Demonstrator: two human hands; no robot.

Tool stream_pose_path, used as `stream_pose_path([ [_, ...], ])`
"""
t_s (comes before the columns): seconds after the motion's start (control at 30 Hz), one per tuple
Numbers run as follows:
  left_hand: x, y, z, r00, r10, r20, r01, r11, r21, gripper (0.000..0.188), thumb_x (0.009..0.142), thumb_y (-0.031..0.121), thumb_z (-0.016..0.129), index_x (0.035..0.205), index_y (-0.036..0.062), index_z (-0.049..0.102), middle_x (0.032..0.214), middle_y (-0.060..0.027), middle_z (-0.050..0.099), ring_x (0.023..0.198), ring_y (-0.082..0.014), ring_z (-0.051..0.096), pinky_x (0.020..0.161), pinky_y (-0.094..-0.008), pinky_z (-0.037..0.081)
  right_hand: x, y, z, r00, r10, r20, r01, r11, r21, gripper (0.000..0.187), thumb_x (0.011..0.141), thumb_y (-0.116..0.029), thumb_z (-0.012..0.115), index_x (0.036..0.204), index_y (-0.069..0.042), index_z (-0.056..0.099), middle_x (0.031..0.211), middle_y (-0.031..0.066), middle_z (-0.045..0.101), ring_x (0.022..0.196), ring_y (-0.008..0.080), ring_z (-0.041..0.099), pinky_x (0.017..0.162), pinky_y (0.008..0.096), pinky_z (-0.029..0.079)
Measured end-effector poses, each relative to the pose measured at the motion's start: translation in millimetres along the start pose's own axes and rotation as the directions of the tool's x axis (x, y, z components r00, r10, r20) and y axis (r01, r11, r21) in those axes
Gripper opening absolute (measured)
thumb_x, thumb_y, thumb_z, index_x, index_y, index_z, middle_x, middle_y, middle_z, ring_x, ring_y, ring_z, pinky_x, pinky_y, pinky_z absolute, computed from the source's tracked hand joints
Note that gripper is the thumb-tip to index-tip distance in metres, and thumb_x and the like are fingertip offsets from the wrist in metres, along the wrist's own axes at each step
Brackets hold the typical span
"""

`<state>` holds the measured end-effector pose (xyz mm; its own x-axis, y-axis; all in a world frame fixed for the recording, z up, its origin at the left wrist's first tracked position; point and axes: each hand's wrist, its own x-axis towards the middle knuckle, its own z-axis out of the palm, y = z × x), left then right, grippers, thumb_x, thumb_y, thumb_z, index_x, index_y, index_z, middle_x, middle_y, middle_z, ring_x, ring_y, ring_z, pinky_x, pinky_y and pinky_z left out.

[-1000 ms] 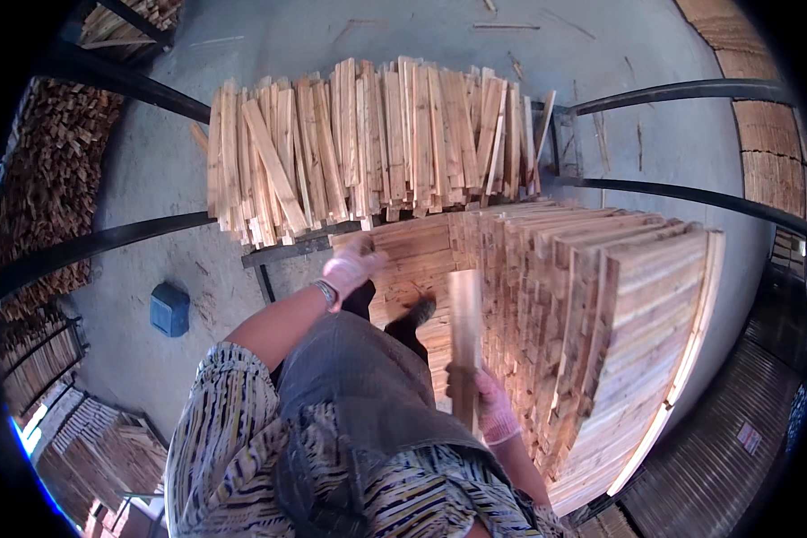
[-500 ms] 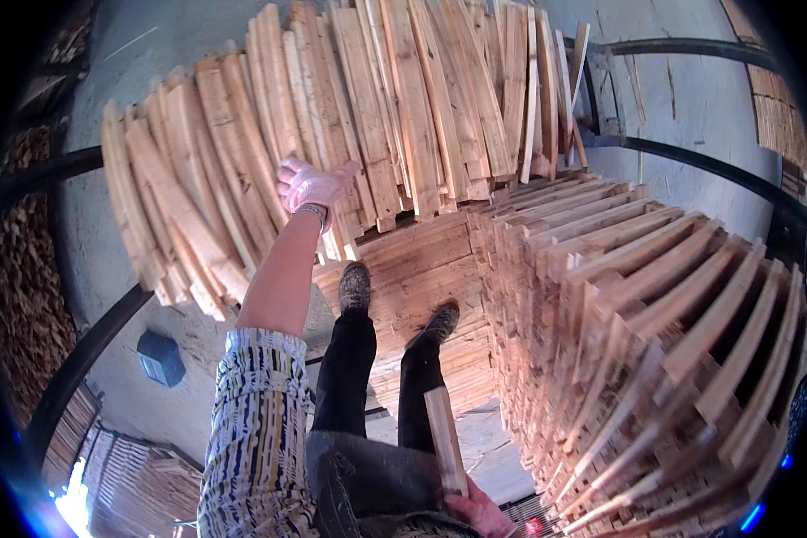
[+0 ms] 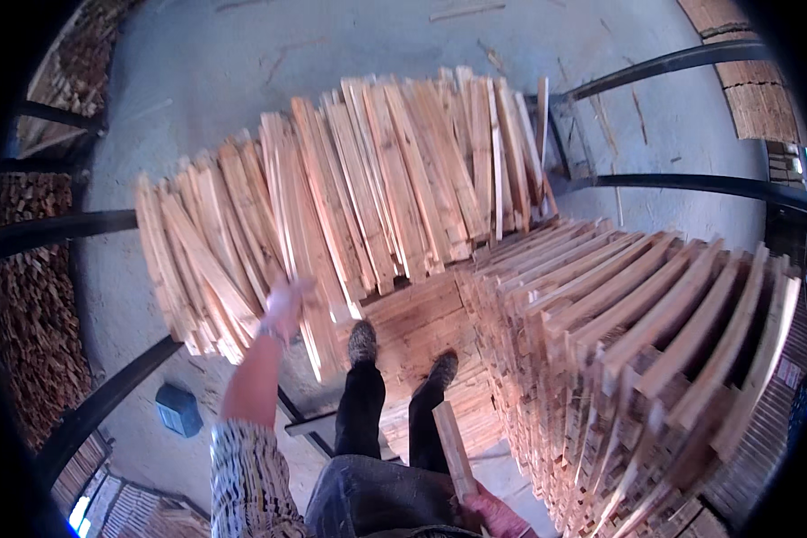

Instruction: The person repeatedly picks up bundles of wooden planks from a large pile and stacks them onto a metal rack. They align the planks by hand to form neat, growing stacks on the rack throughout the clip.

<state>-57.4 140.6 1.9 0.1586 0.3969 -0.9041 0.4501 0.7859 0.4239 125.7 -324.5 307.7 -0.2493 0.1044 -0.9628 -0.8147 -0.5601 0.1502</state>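
Note:
My left hand (image 3: 285,307), in a pale glove and blurred by motion, is at the near ends of a row of loose wooden strips (image 3: 399,170). Its fingers are too smeared to show whether they grip one. Right beside it, one wooden strip (image 3: 310,345) sticks out toward me farther than its neighbours. Low in the picture, my right hand (image 3: 496,513) is closed around the lower end of a short wooden strip (image 3: 455,448), which tilts up in front of my leg.
A tall crisscross stack of strips (image 3: 601,359) rises at my right. My feet are on a wooden plank surface (image 3: 412,314). Black metal bars (image 3: 72,229) flank the row on both sides. A dark blue-grey block (image 3: 178,410) sits on the concrete floor (image 3: 215,63) at left.
My view has shifted, so the row sits lower in the picture. My left hand has drawn nearer to me, and a strip beside it now juts out. The right hand still holds its strip.

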Motion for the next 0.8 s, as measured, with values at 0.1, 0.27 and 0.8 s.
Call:
stream_pose_path([
  [0.1,-148,-6,10,0.995,-0.100,-0.001,0.092,0.915,-0.393,0.046,0.090,0.024,0.066,0.129,0.0040,0.053,0.115,-0.0137,0.066,0.070,-0.0272,0.069,0.063,-0.0367,0.058,-1,-20,-1,0.991,-0.067,0.113,0.086,0.981,-0.171,0.049,0.096,-0.049,0.061,0.125,-0.010,0.060,0.087,-0.0004,0.062,0.077,0.0144,0.059,0.075,0.0277,0.051],
  [0.27,-332,-23,54,0.955,0.163,0.247,0.021,0.795,-0.606,0.053,0.086,0.021,0.072,0.131,0.0024,0.050,0.103,-0.0164,0.067,0.083,-0.0323,0.070,0.071,-0.0453,0.062,-47,-95,73,0.817,-0.526,0.238,0.577,0.742,-0.341,0.049,0.095,-0.047,0.066,0.115,-0.004,0.055,0.080,-0.0014,0.055,0.072,0.0089,0.053,0.062,0.0260,0.048],
  [0.8,-625,105,251,-0.017,0.836,0.549,-0.955,0.150,-0.257,0.077,0.103,0.033,0.057,0.155,0.0032,0.008,0.146,-0.0145,0.040,0.131,-0.0244,0.045,0.112,-0.0390,0.035,-387,-49,100,-0.307,-0.938,0.163,0.841,-0.347,-0.415,0.096,0.076,-0.036,0.084,0.147,0.001,0.031,0.125,0.0238,0.059,0.122,0.0332,0.058,0.103,0.0398,0.047],
])
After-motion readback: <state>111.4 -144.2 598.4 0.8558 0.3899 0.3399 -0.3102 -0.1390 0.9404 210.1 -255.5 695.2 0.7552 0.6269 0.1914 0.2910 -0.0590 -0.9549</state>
